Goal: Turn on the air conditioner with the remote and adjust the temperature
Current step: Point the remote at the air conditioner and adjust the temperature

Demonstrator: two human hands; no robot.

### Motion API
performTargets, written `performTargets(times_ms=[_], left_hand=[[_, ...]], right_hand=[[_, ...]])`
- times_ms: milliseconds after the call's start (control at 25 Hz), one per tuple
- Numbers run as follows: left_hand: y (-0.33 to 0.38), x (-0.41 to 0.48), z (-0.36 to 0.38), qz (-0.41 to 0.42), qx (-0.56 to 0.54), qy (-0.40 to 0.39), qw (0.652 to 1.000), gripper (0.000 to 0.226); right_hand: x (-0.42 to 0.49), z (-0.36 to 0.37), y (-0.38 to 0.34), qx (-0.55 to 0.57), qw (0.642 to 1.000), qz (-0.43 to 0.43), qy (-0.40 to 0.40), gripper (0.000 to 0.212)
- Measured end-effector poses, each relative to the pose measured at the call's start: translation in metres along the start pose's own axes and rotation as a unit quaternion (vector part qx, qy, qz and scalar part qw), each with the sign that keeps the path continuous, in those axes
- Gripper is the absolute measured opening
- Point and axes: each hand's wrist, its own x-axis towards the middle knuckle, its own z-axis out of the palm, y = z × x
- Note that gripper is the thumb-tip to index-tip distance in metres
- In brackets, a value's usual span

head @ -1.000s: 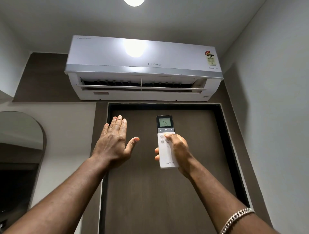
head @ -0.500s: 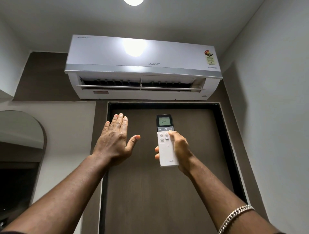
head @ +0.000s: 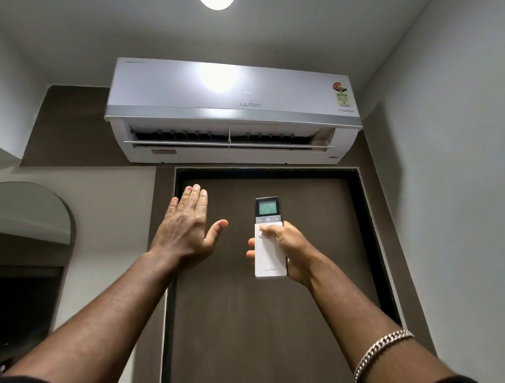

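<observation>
Overhead, ceiling light [head: 217,3] cut off by top edge; its glare washes out part of air conditioner [head: 232,109] front panel. Louvre open, vanes inside dark, hard to make out. Remote [head: 270,246] upright in right hand [head: 287,246], fingers wrapped round body, thumb over upper buttons, hiding them; screen digits blurred. Left hand [head: 185,235] empty, flat, fingers spread upward, apart from remote. Door [head: 246,314] behind both. Bracelet [head: 379,352] on right wrist. Mirror [head: 32,232] cut by left edge. Free space between hands and unit.
</observation>
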Motion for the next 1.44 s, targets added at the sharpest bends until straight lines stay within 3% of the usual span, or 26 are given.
performTargets(times_ms=[200,880,1440], left_hand=[[0.0,0.001,0.003,0.002,0.0,0.005,1.0,0.086],[-0.003,0.0,0.014,0.0,0.005,0.004,1.0,0.087],[-0.002,0.002,0.012,0.0,0.012,0.005,1.0,0.087]], right_hand=[[0.005,0.001,0.002,-0.031,0.998,0.002,0.059,0.042],[0.01,-0.002,0.011,-0.046,0.998,0.005,0.044,0.043],[0.013,-0.003,0.01,-0.025,0.999,0.012,0.022,0.031]])
